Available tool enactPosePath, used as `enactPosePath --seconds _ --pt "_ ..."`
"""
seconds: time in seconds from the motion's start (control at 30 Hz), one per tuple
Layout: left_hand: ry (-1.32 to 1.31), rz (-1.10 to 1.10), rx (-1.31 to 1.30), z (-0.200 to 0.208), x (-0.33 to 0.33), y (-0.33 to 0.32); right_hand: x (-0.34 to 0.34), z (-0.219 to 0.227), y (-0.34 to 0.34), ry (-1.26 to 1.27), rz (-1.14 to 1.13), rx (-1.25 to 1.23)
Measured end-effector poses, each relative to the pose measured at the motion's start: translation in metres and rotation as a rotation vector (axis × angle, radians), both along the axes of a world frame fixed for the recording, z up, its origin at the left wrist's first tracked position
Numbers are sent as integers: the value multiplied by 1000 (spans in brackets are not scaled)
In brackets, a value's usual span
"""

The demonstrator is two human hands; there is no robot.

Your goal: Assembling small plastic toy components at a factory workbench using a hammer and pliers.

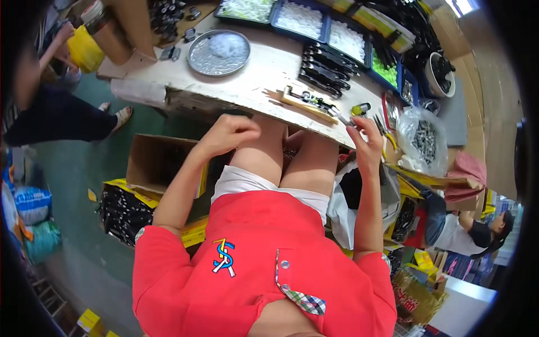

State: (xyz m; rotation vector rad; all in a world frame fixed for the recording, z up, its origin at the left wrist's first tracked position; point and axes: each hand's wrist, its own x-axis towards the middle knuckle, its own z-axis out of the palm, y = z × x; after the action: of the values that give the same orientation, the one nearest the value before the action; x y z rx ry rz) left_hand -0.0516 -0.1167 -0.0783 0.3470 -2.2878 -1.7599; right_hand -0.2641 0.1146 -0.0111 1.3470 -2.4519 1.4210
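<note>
My left hand [231, 133] hovers above my left thigh, just off the front edge of the workbench [264, 56]. Its fingers are curled together, and anything between them is hidden. At the bench's edge on the right, my right hand [368, 140] has its thumb and fingers bent close to a small grey piece [345, 120]; its kind is unclear. Left of those fingertips lies a wooden block [314, 109] with a black and silver metal mechanism [307, 99] on top. A stubby yellow-green and black handle [360, 109] lies just beyond my right hand.
Behind the block lie several black handle-like parts [325, 70]. Blue trays [300, 19] of small white and green pieces line the back. A round metal dish [219, 53] stands left; pliers [387, 135] and a bag of metal parts [424, 140] lie right. Another person [56, 106] stands left.
</note>
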Motion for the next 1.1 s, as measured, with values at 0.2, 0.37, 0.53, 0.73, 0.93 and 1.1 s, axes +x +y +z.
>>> enactPosePath --seconds 0.2,0.37,0.53,0.73,0.93,1.1 --pt "341 286 -612 22 -110 21 -25 -22 -10 -56 33 -33" --pt "210 261 -646 13 -138 35 -38 -31 -10 81 27 60" --pt "167 272 -682 6 -146 38 -47 -30 -17 296 69 96" --pt "93 264 -609 9 -149 38 -53 -29 -26 346 132 127" --pt "106 257 -519 8 -151 38 -55 -29 -29 365 175 156" --pt "106 268 -521 10 -152 40 -56 -33 -35 361 191 146"
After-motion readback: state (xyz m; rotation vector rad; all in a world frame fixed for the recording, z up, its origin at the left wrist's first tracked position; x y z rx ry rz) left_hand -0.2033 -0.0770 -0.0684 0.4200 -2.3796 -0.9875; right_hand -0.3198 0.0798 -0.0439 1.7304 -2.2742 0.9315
